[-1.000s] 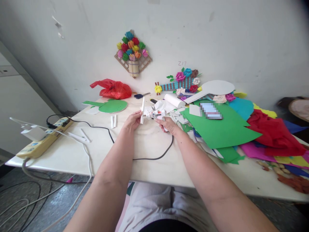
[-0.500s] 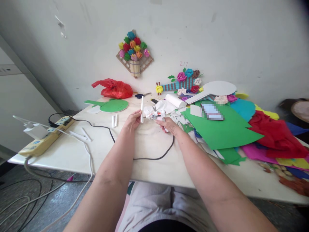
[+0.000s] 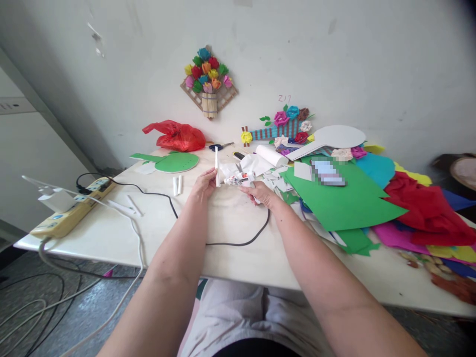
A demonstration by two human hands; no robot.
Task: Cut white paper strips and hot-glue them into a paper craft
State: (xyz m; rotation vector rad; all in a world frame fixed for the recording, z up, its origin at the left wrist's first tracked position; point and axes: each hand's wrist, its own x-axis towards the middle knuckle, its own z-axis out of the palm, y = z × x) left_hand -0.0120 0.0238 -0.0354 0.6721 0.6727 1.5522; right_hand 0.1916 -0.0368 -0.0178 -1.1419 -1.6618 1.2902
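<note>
Between the closed fingers of my left hand [image 3: 206, 184] a thin white paper strip [image 3: 216, 161] stands upright. My right hand [image 3: 259, 192] is wrapped round the handle of a white glue gun [image 3: 238, 179], whose nozzle points left at the strip; whether the two touch I cannot tell. A black cord [image 3: 256, 237] runs from the gun's handle down across the table. Left of my left hand lie short white rolled pieces [image 3: 177, 185]. Behind them is a green guitar-shaped cutout [image 3: 176, 162].
A yellow power strip [image 3: 70, 210] with a white charger sits at the left edge. Scissors [image 3: 221, 146] and a red plastic bag [image 3: 178, 136] lie at the back. Green sheets [image 3: 345, 206], a phone [image 3: 327, 172] and coloured paper crowd the right. Paper flowers [image 3: 208, 74] hang on the wall.
The white strip has shifted very slightly left and upward in my left hand. The glue gun stays beside it, its nozzle a little clearer to see. The view has moved slightly.
</note>
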